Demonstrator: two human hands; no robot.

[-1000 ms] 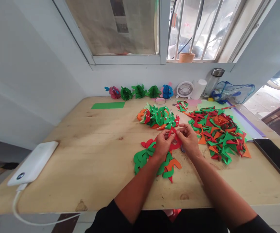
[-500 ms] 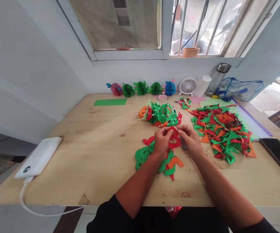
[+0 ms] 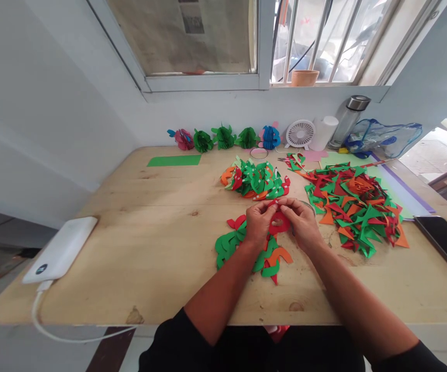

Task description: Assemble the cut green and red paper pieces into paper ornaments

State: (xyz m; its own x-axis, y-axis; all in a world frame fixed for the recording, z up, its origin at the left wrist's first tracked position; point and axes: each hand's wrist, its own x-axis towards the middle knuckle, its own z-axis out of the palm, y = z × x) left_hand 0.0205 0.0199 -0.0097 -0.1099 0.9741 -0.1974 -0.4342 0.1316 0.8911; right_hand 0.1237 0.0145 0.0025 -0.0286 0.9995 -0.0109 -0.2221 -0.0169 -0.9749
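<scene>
A red paper piece [image 3: 280, 223] with a curved shape is held between both hands over the table's middle. My left hand [image 3: 261, 219] pinches its upper left edge. My right hand [image 3: 299, 221] pinches the same paper at the top, fingertips close to the left ones. Beneath the hands lies a loose pile of green, orange and red curved cut-outs [image 3: 229, 245], partly hidden by my left forearm. Just beyond the hands is a heap of green, red and orange shapes [image 3: 260, 178] with small whitish patches.
Paper scraps [image 3: 357, 206] are heaped at the right, near a phone [image 3: 446, 248]. Folded paper figures [image 3: 223, 138], a small fan [image 3: 300, 135] and a bottle [image 3: 349, 121] line the wall. A green strip [image 3: 174, 160] and a power bank [image 3: 60, 250] are at the left.
My right fingertips have moved in beside the left ones at the top of the red paper. The red paper has turned a little. The camera view has shifted slightly.
</scene>
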